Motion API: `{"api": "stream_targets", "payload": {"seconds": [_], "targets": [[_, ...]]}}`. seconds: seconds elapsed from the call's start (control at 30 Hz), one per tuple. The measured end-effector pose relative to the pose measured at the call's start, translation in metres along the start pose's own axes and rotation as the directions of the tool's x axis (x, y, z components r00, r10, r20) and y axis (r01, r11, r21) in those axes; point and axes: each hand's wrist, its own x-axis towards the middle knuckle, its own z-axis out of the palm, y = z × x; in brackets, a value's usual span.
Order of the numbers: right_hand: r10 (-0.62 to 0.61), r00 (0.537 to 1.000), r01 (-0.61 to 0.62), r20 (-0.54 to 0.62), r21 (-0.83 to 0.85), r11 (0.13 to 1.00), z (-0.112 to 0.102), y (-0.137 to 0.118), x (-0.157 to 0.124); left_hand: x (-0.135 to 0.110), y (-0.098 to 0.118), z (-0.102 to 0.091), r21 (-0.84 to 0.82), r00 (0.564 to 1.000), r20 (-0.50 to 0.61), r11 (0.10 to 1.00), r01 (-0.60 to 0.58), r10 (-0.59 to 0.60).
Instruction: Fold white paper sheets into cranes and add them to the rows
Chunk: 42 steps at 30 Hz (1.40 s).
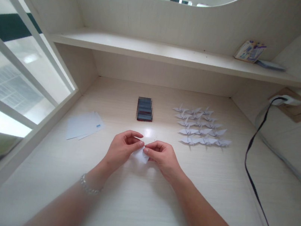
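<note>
A small folded piece of white paper (pixel 141 155) is held between both hands, just above the desk. My left hand (pixel 124 147) pinches its upper left part between thumb and fingers. On the other side, my right hand (pixel 163 156) grips the right edge with thumb and forefinger, close to the left thumb. The fingers cover part of the folds. Several white paper cranes (pixel 200 130) stand in rows to the right, beyond my right hand. Flat sheets of white paper (pixel 82 126) lie overlapping at the left.
A dark phone-like object (pixel 145 109), its face blurred, lies beyond my hands. A black cord (pixel 250 167) runs from the wall socket (pixel 300 107) down the desk's right side. Above the desk, a shelf (pixel 148 50) carries a small patterned packet (pixel 250 51). White bars (pixel 15 53) border the left.
</note>
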Motion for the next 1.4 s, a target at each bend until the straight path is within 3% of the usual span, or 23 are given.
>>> {"api": "stream_targets", "payload": {"seconds": [0.53, 0.73, 1.07, 1.4], "targets": [[-0.049, 0.998, 0.046, -0.049, -0.052, 0.998, 0.0028, 0.0008, -0.0003, 0.0005, -0.0001, 0.0008, -0.019, 0.999, -0.041, 1.0, -0.01, 0.009], [-0.114, 0.989, 0.102, -0.089, -0.133, 0.986, 0.0036, 0.0004, -0.0007, 0.0001, -0.0009, 0.0014, 0.019, 1.0, 0.024, 1.0, -0.013, 0.013], [-0.118, 0.993, 0.118, 0.012, -0.228, 0.967, 0.0014, 0.0036, 0.001, -0.0007, -0.0044, 0.0027, 0.012, 0.997, -0.028, 0.998, -0.067, 0.067], [-0.125, 0.992, 0.117, -0.025, -0.203, 0.972, 0.0019, 0.0051, 0.0016, -0.0003, -0.0025, 0.0036, -0.063, 0.999, -0.016, 0.997, -0.04, 0.039]]}}
